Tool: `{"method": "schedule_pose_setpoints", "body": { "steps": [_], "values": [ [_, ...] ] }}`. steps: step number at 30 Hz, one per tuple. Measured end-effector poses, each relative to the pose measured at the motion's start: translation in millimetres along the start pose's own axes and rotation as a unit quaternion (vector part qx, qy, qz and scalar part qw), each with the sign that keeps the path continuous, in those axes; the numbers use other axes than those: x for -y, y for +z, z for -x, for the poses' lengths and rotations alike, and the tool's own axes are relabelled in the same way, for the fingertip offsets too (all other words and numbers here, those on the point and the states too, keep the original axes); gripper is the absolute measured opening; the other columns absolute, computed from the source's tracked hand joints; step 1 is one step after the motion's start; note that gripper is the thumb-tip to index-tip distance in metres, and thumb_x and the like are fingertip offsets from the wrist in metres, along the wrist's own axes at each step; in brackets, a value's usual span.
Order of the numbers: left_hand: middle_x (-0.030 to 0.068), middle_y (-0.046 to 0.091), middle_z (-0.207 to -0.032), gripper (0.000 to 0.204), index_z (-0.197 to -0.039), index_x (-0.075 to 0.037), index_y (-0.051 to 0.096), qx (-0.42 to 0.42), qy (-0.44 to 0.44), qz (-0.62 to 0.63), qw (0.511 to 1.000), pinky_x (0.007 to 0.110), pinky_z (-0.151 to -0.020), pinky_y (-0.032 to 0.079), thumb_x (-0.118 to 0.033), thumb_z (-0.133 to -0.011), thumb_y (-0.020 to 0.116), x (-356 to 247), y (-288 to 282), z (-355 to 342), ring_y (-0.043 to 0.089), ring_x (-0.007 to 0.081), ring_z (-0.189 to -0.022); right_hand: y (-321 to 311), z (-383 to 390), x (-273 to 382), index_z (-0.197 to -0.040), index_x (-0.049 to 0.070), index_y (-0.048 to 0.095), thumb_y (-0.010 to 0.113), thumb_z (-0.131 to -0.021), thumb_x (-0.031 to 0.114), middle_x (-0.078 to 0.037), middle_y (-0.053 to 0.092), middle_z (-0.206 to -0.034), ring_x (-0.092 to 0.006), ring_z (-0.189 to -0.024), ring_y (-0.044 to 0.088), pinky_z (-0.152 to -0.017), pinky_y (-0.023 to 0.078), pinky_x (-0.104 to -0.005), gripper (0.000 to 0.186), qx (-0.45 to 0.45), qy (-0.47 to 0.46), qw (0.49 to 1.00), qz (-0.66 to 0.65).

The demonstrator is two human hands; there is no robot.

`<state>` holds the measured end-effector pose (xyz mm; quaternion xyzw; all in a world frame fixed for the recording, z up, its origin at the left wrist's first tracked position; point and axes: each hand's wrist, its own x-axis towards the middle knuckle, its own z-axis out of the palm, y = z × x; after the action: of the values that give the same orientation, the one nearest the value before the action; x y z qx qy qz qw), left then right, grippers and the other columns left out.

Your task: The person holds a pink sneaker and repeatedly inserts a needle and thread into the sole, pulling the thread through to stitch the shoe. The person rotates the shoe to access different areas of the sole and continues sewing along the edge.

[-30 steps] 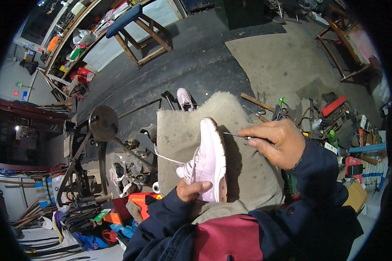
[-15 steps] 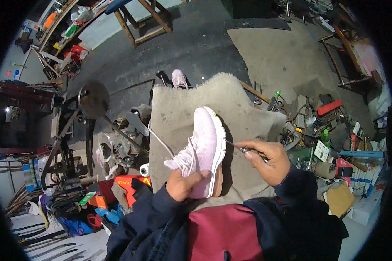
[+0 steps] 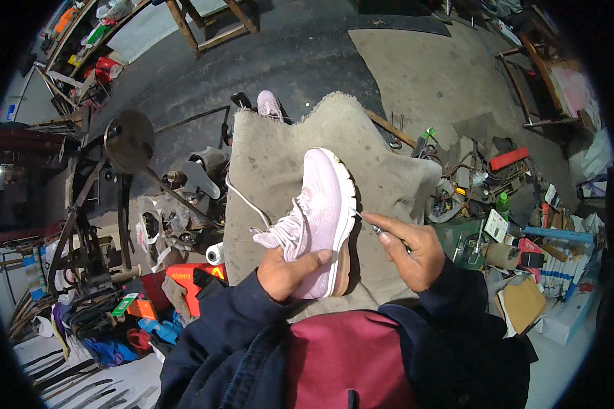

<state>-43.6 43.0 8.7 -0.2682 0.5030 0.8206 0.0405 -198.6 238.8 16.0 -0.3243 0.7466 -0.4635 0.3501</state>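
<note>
A pale pink sneaker [image 3: 320, 194] with a white sole lies on its side across the cloth on my lap, toe pointing away from me. My left hand [image 3: 286, 273] is closed round its heel end, the thumb over the upper below the laces. One loose lace [image 3: 247, 199] trails left over the cloth. Between the thumb and fingers of my right hand [image 3: 415, 251] is a thin metal awl-like tool [image 3: 376, 228]. Its tip is at the edge of the sole; whether it enters the sole I cannot tell. The tool's handle is mostly hidden in the hand.
A beige cloth [image 3: 396, 187] covers my lap. Beyond it stands another pink sneaker [image 3: 269, 104]. A black metal machine with a round wheel [image 3: 129, 142] is at left. Tools and a green tray [image 3: 460, 242] crowd the right, near a red box [image 3: 509, 159].
The view has shifted, so the scene sits higher in the picture. Relative to the sneaker, my right hand and the tool have moved slightly toward the heel. My left hand keeps its hold.
</note>
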Motion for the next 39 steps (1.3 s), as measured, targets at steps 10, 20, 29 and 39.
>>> {"method": "schedule_pose_setpoints", "body": {
  "steps": [10,20,29,39],
  "values": [
    [0.0079,0.066,-0.117,0.044,-0.131,-0.002,0.055,0.018,-0.039,-0.043,0.998,0.034,-0.095,0.049,-0.004,-0.089,0.069,2.3,1.2,1.9,0.063,0.0199,-0.106,-2.0,-2.7,-4.9,-0.128,0.001,0.063,0.054,-0.096,0.006,-0.012,0.061,-0.068,-0.0170,-0.054,0.055,-0.054,0.045,-0.0303,0.034,-0.030,-0.109,0.992,0.049],
    [0.0074,0.066,-0.108,0.042,-0.129,-0.001,0.054,0.115,-0.046,-0.081,0.989,0.034,-0.089,0.050,-0.002,-0.089,0.069,12.6,-13.3,-7.6,0.062,0.0190,-0.098,-30.1,-33.6,14.7,-0.121,0.004,0.068,0.058,-0.092,0.007,-0.022,0.067,-0.079,-0.0293,-0.066,0.066,-0.064,0.051,-0.0348,0.031,0.097,-0.032,0.992,0.075],
    [0.0214,0.041,-0.148,0.077,-0.145,0.007,0.037,0.083,-0.031,-0.162,0.983,0.038,-0.118,0.023,-0.014,-0.082,0.076,3.7,-20.1,-15.2,0.035,0.0339,-0.140,-41.0,-65.8,27.2,-0.119,0.004,0.070,0.058,-0.092,0.006,-0.020,0.067,-0.076,-0.0262,-0.064,0.067,-0.064,0.051,-0.0328,0.029,0.165,-0.043,0.983,0.064],
    [0.0191,0.047,-0.144,0.075,-0.146,0.006,0.036,0.054,0.003,-0.060,0.997,0.036,-0.115,0.028,-0.009,-0.083,0.075,0.6,-21.9,-17.2,0.043,0.0286,-0.135,-43.8,-76.5,14.7,-0.118,0.005,0.071,0.061,-0.088,-0.001,-0.021,0.071,-0.087,-0.0256,-0.075,0.071,-0.070,0.053,-0.0316,0.032,0.171,-0.069,0.980,0.077]
  ]
}}
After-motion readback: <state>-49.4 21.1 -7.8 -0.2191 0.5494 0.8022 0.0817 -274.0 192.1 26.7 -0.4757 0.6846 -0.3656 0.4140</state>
